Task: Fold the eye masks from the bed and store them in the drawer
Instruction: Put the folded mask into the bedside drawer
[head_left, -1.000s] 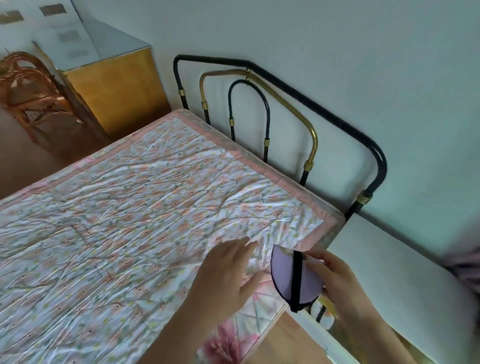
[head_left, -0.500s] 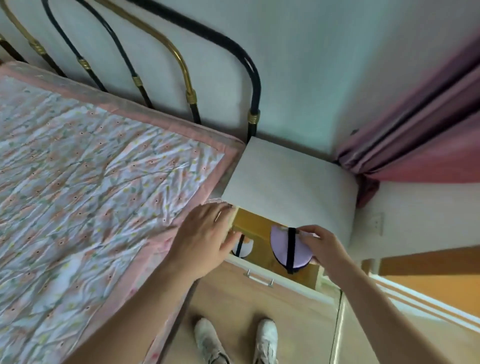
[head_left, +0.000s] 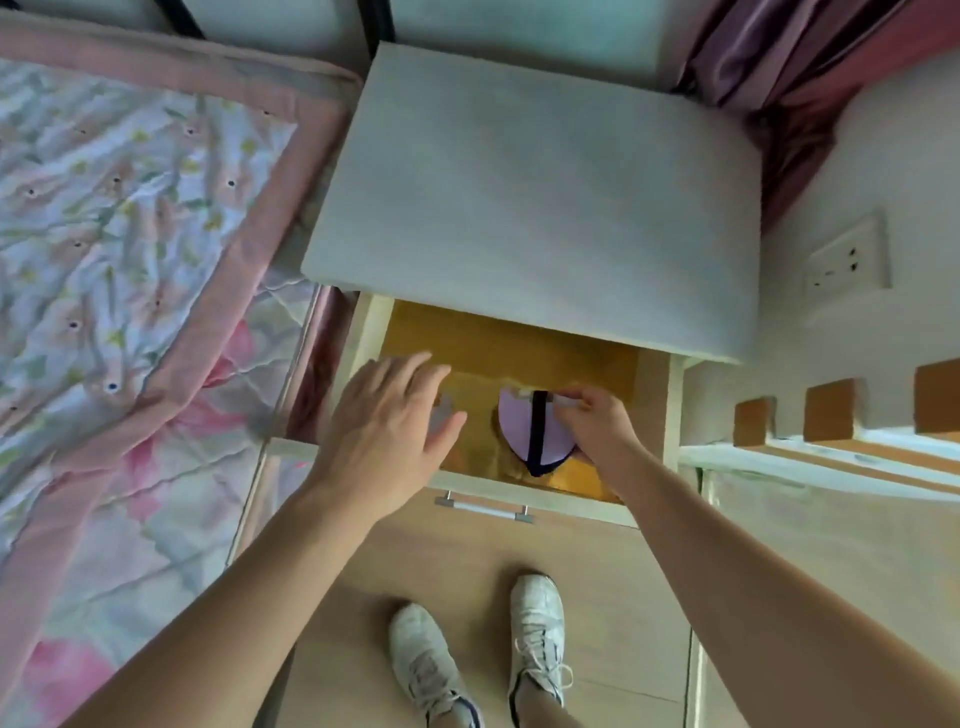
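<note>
At the left of the frame the bed (head_left: 130, 249) shows only its flowered quilt, no eye mask on the part in view, so the folding looks done or nearly so. Centre frame, the left hand (head_left: 387, 434) hovers flat with fingers spread, holding nothing, over the open drawer (head_left: 519, 338), where something pale, perhaps a stored mask, peeks out beneath it. Just right, the right hand (head_left: 597, 426) pinches the folded lilac eye mask (head_left: 519, 426) down inside the drawer, not yet released.
</note>
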